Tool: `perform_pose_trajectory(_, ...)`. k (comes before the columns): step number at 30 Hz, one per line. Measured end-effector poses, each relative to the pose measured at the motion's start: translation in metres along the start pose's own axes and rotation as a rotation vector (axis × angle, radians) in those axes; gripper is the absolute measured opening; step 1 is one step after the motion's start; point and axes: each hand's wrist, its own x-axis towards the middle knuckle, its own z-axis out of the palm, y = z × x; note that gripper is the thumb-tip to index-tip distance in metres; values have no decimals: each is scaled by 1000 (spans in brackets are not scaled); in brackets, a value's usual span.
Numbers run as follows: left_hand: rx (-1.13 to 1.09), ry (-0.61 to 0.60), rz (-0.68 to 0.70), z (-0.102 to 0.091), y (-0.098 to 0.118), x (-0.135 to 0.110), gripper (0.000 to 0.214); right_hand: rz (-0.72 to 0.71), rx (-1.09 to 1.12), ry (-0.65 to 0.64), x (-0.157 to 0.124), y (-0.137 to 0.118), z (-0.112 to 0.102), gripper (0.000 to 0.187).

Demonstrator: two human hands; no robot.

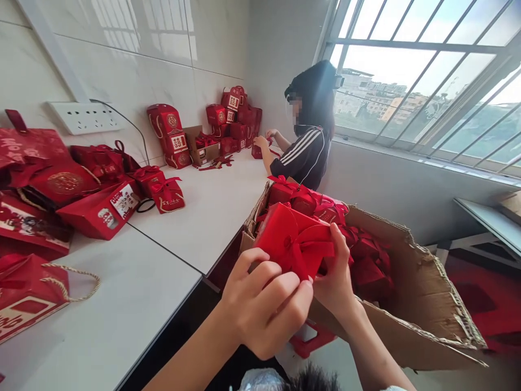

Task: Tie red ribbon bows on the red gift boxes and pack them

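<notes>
Between my two hands is a red gift box with a ribbon bow on the side turned toward me. My left hand has its fingers curled against the near side of the box, below the bow. Gripping the right side, my right hand has a finger up along the edge and the thumb low near the left fingertips. Just beneath and behind the held box stands an open cardboard carton. Several similar red boxes with bows lie in it.
A white table runs along the wall at left. Red gift bags and small bow boxes stand on it. At its far end a person handles a red box. A red stool is under the carton.
</notes>
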Motion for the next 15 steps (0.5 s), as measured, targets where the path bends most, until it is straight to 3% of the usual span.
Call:
perform_pose_trajectory(5, -24, -24, 9, 18, 1, 5, 14, 42, 50, 12, 2, 17, -6, 100)
perform_pose_trajectory(8, -57, -53, -41, 29, -10, 9, 8, 83, 79, -10, 1, 27, -10, 102)
perform_pose_trajectory(10, -26, -46, -238, 39, -28, 12, 5, 123, 95, -22, 1, 34, -15, 108)
perform_pose_trajectory(12, 25, -120, -545, 54, -51, 12, 0, 260, 183, 1, 2, 40, -22, 115)
perform_pose_trajectory(14, 21, -337, -760, 71, -69, 6, 7, 521, 413, 54, 6, 46, -30, 109)
perform_pose_trajectory(15, -1, -457, -783, 81, -74, 1, 11, 685, 582, 69, 8, 50, -35, 101)
